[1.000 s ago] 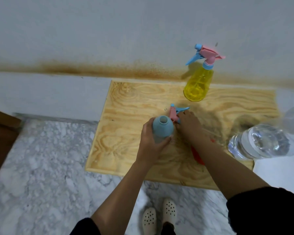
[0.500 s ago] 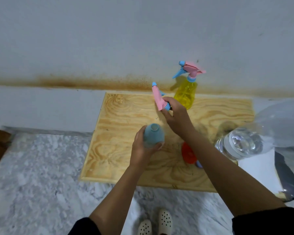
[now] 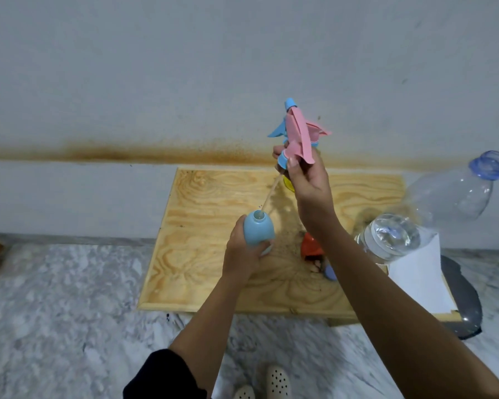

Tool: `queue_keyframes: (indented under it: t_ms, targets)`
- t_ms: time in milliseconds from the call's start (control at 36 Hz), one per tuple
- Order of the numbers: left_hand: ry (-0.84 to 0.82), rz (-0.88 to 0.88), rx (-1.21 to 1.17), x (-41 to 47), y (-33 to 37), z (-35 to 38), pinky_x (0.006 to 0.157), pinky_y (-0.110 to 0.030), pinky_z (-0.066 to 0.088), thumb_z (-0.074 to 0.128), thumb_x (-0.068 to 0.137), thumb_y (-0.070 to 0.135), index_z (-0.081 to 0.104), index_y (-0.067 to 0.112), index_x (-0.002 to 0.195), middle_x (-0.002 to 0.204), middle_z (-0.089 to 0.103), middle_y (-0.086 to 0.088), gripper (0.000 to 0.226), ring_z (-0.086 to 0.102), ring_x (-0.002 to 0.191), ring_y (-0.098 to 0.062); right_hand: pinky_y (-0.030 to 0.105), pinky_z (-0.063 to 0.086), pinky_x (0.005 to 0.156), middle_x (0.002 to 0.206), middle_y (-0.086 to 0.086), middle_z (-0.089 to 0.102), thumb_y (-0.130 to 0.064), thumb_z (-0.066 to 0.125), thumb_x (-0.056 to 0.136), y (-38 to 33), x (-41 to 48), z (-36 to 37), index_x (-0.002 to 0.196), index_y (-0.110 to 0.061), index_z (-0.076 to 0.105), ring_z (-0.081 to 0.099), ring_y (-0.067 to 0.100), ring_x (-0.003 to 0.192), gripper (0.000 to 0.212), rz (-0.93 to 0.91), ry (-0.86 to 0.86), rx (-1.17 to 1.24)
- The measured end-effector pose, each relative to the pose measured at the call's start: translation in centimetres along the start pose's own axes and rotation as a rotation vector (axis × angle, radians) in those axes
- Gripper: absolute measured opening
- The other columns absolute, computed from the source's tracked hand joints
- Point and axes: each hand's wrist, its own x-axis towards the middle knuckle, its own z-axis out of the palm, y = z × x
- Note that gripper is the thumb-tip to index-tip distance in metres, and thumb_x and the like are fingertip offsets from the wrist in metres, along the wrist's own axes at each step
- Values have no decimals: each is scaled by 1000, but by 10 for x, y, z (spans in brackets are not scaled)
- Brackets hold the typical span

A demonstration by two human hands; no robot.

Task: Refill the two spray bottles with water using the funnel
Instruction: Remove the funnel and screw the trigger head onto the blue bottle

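Note:
My left hand (image 3: 242, 254) grips a light blue spray bottle (image 3: 258, 228) upright on the plywood board (image 3: 213, 214), its neck uncovered. My right hand (image 3: 307, 180) holds the bottle's pink and blue spray head (image 3: 297, 136) lifted high; its thin dip tube (image 3: 271, 194) still reaches down to the bottle's mouth. The yellow spray bottle (image 3: 289, 184) stands behind my right hand and is mostly hidden, only a sliver showing. A red funnel (image 3: 310, 245) lies on the board, partly covered by my right forearm.
A big clear water bottle (image 3: 444, 203) with a blue cap lies tilted at the board's right edge. A white sheet (image 3: 421, 277) and a dark grey object (image 3: 467, 300) sit at the right. Marble floor surrounds the board; a stained wall rises behind it.
My right hand has lifted the spray head off the blue bottle and raised it, drawing the dip tube almost out. My left hand kept hold of the bottle.

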Motion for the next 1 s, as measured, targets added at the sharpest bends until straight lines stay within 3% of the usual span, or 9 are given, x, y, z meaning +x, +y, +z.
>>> queue_keyframes:
  t_ms: [83,194,278,389,472,639,722,806,1000]
  targets:
    - [-4,-31,-35,2,1,0,63,-7,44,82,70,18,48,29,121,111,56,5,63,55,97,-14,34,46,96,113,8,59,-17,41,94,6,-3,5,116,-18,49,55,19,111,23,-4,-12,-32]
    - [2,-46,-77,4,-1,2,62,-8,46,83,68,12,50,20,123,116,56,-5,65,56,99,-19,32,45,91,113,14,59,-6,43,96,28,-6,11,109,-22,49,55,20,101,21,46,-28,-100]
    - [22,-12,5,6,-4,3,78,-33,52,84,66,16,49,15,125,114,58,-5,68,56,101,-24,21,47,86,114,11,61,-3,48,94,52,-13,13,110,-13,51,57,9,97,19,108,-77,-172]
    - [44,56,46,8,-9,4,77,-35,50,84,68,19,51,8,124,111,60,-7,66,57,99,-25,40,48,94,117,11,63,-7,54,92,82,-25,8,115,-7,53,59,23,108,23,151,-127,-293]
    - [45,82,46,10,-13,4,76,-33,49,84,67,20,52,8,122,109,59,-5,64,57,99,-24,45,44,100,126,7,59,-9,56,92,97,-31,5,119,-8,53,55,20,118,27,183,-133,-306]
    - [7,1,55,9,-23,10,90,-43,50,90,58,26,45,8,129,124,56,-6,86,55,112,-22,23,46,90,118,-3,64,-19,58,91,107,-33,2,114,-16,56,58,8,110,24,182,-120,-324]
    - [20,-33,78,8,-29,15,99,-44,43,89,61,23,39,4,135,134,49,-11,91,48,123,-24,12,43,87,119,-1,64,-10,58,89,111,-33,-1,117,-13,55,58,9,110,29,127,-150,-386]
    - [41,-41,80,11,-27,19,98,-36,44,87,63,24,42,4,132,130,52,-10,85,51,120,-22,17,43,89,118,1,64,-4,60,85,113,-33,-3,117,-12,56,58,11,110,33,91,-168,-422]
    - [104,-5,54,11,-25,19,77,1,36,86,63,27,45,12,127,116,53,5,77,52,102,-8,18,39,81,103,-1,64,-19,73,77,116,-28,-1,104,-18,61,52,15,100,30,96,-47,-511]
